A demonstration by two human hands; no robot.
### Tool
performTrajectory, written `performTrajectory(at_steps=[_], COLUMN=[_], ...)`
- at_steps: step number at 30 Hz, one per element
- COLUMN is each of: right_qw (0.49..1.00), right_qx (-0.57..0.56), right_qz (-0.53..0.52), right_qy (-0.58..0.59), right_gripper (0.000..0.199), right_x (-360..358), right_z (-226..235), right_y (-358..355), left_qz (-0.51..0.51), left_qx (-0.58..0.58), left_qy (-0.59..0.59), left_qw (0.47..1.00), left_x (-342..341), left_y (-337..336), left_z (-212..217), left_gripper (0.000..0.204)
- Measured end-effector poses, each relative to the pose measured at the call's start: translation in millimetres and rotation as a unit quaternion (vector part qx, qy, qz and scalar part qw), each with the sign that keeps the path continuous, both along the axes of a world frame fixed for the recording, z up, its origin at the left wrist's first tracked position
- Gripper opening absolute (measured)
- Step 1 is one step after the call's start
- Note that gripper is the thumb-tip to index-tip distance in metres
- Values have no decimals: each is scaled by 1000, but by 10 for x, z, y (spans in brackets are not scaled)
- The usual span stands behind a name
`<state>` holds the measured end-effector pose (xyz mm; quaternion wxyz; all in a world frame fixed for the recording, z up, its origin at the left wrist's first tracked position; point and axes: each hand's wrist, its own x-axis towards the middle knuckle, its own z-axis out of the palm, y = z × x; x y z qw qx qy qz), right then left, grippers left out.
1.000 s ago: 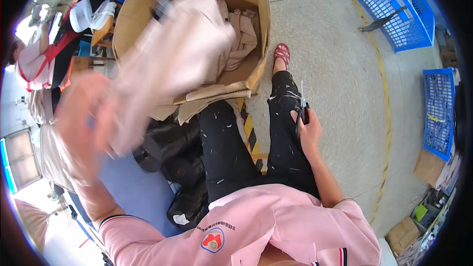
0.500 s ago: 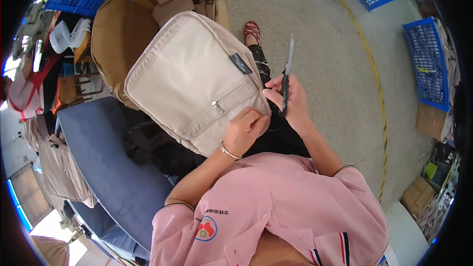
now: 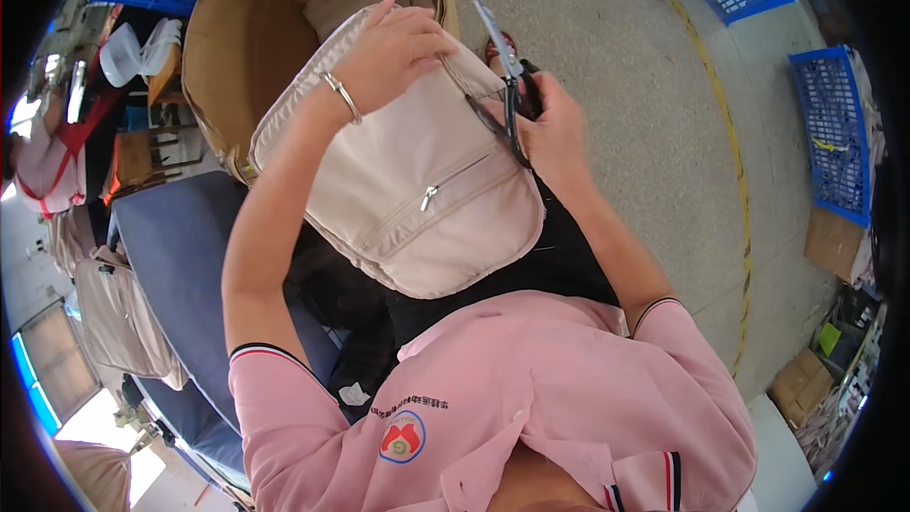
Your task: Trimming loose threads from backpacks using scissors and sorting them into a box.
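Note:
A beige fabric backpack (image 3: 379, 190) with a small metal zip pull rests across my lap, its rounded panel facing up. My left hand (image 3: 393, 57) reaches over its far part, fingers bent together at the zipped edge; the fingertips are partly hidden. To the right, my right hand (image 3: 555, 133) holds scissors (image 3: 512, 85) by their black handles. Their metal blades point up and away, a little beyond the bag's right edge. A dark strip on that edge lies partly behind the scissors.
Beyond the backpack stands a large cardboard box (image 3: 213, 66) with beige fabric pieces (image 3: 346, 2) inside. Blue plastic crates (image 3: 834, 137) stand at the right and far edges. A dark blue padded surface (image 3: 180, 256) lies to my left. Another person (image 3: 57, 166) is at far left.
My left hand has moved from the bag's near edge up to its far zipped edge. The scissors have moved left and up, now over the bag's right edge, with their handles spread.

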<state>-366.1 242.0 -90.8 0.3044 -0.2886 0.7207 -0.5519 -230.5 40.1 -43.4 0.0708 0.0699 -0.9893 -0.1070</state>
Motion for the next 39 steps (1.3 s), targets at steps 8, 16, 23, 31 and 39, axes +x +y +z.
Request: performTrajectory(at_steps=[8, 16, 23, 31, 39], right_qw=[998, 934, 925, 926, 974], right_qx=[42, 136, 137, 126, 157], right_qz=[19, 206, 221, 189, 100], right_qy=[52, 257, 277, 303, 129], right_gripper=[46, 59, 58, 53, 53], right_x=[192, 7, 34, 86, -36], right_z=[-156, -152, -58, -192, -432], right_y=[218, 707, 513, 498, 568], left_qz=[-47, -14, 0, 5, 433], left_qx=[47, 32, 35, 46, 74], left_qy=[8, 49, 48, 43, 296], left_qw=[998, 998, 998, 998, 848], left_x=[-63, 99, 69, 93, 957], left_y=[-53, 12, 97, 71, 577], left_z=[197, 329, 380, 361, 42], left_gripper=[10, 6, 5, 6, 24])
